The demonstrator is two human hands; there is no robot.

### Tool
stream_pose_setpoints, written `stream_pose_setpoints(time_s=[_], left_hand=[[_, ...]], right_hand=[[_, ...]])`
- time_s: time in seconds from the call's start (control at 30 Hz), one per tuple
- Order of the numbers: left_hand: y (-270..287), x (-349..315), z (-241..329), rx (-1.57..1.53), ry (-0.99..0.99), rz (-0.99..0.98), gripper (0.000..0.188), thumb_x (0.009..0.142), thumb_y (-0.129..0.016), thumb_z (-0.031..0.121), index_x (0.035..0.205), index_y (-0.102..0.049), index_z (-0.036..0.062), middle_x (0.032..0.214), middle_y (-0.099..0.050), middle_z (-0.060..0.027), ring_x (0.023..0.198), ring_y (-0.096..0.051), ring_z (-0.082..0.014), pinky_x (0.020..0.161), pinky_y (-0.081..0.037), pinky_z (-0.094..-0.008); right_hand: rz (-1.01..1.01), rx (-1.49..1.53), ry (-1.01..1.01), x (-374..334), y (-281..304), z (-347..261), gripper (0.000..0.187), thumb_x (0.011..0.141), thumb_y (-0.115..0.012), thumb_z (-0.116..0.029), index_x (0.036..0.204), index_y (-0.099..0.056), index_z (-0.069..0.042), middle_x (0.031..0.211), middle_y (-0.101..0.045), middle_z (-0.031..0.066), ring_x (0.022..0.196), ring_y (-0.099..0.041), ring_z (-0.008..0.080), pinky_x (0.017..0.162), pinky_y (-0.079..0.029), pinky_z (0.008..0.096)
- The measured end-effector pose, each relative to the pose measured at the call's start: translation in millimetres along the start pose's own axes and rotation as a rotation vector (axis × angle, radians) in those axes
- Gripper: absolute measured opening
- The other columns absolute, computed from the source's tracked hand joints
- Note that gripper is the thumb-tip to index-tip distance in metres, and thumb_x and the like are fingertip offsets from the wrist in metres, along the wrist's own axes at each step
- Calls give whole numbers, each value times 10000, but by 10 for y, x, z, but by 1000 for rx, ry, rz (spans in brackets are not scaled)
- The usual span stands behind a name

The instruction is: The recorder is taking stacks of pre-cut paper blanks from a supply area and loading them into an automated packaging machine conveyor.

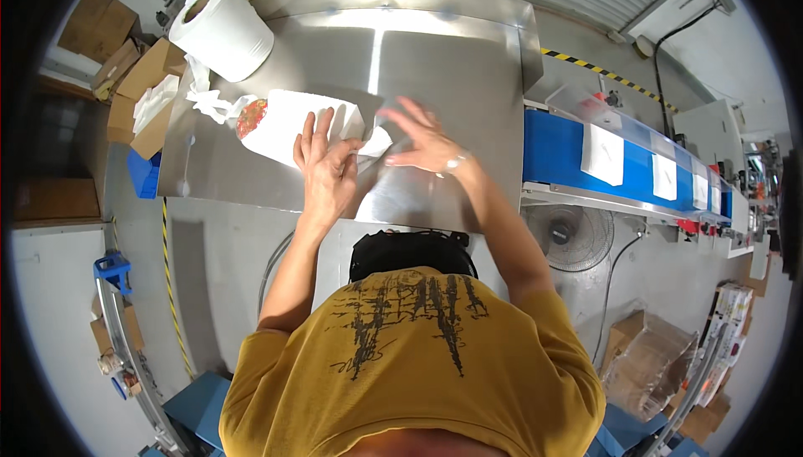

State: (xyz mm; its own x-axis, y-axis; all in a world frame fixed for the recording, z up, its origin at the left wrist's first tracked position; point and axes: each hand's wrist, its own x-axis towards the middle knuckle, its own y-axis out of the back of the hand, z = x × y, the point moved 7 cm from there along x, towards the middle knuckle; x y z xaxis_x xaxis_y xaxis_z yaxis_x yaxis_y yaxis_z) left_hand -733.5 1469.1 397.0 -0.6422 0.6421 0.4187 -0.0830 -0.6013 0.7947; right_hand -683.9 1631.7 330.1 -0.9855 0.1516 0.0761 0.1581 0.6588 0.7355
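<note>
A white paper-like package [288, 127] lies on its side on the metal table [443, 47], with a red and multicoloured patch at its left end. Over its right part is my left hand [328, 156]: some fingers stretch across the white surface while thumb and forefinger close together at the near edge. A loose white flap [376, 141] sticks out of the package's right end, between my hands. Just right of that flap, my right hand [424, 141] is spread with its fingers apart, slightly blurred, and nothing shows in it.
A big white paper roll [222, 30] stands at the table's far left, with crumpled white paper beside it. An open cardboard box [146, 102] sits left of the table. To the right, a blue conveyor belt [552, 148] under a clear cover carries several white flat pieces. A fan [569, 235] stands below it.
</note>
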Motion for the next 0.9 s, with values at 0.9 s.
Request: stream_pose_setpoints(time_s=[0.9], left_hand=[[134,113,-119,77,4,42,291,781,-653,41,1063,-663,113,1395,-426,-153,1336,-315,-380,1076,-191,-543]], right_hand=[[30,112,215,363,-250,16,547,758,-747,-250,1225,-519,-82,1376,-420,133,1290,-376,313,1021,-352,434]])
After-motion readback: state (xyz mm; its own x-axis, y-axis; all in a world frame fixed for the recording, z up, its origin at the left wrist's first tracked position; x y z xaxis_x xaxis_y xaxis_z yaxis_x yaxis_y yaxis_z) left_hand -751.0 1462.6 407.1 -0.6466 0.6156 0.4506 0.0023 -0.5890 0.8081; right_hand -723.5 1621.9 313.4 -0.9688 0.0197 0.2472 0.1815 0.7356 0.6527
